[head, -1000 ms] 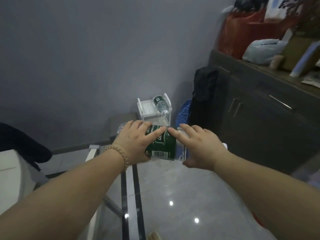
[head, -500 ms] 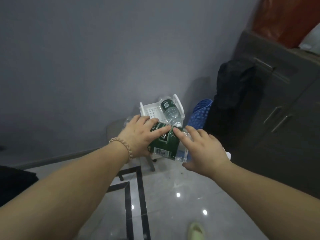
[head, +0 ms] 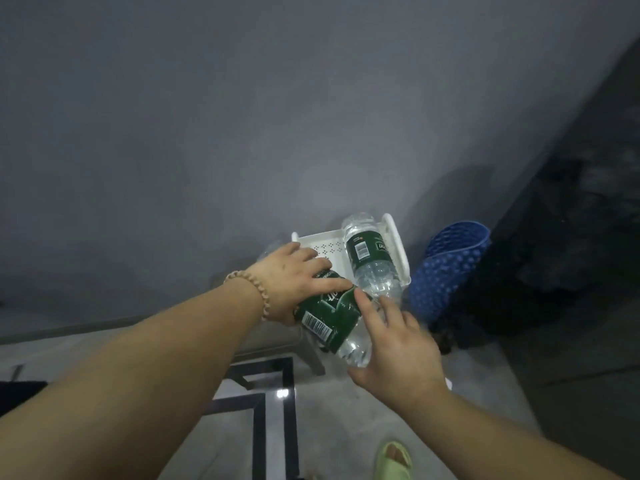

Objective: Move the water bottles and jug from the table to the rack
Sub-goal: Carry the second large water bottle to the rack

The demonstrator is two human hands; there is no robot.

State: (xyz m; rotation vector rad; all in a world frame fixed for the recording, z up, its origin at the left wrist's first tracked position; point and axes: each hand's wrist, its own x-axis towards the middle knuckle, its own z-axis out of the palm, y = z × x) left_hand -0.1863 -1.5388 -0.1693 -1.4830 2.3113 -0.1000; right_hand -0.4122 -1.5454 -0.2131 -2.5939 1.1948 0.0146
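A clear water bottle with a dark green label (head: 329, 315) lies slanted between both hands, just in front of the white rack (head: 320, 244). My left hand (head: 296, 277), with a bead bracelet at the wrist, grips its upper end from above. My right hand (head: 398, 344) holds the lower end, fingers over the top and thumb under the base. A second water bottle with the same label (head: 370, 259) lies on its side on the rack's top shelf, along the right rail. The rack's lower part is hidden behind the hands.
A blue dimpled basket (head: 450, 271) leans just right of the rack. A dark cabinet (head: 595, 220) and a black bag (head: 526, 278) fill the right side. A grey wall stands behind. Pale floor tiles with black lines and a green slipper (head: 394, 459) are below.
The view has closed in on the rack, which looks larger. Both hands have carried the bottle toward it, and the bottle has tilted, its right end lower.
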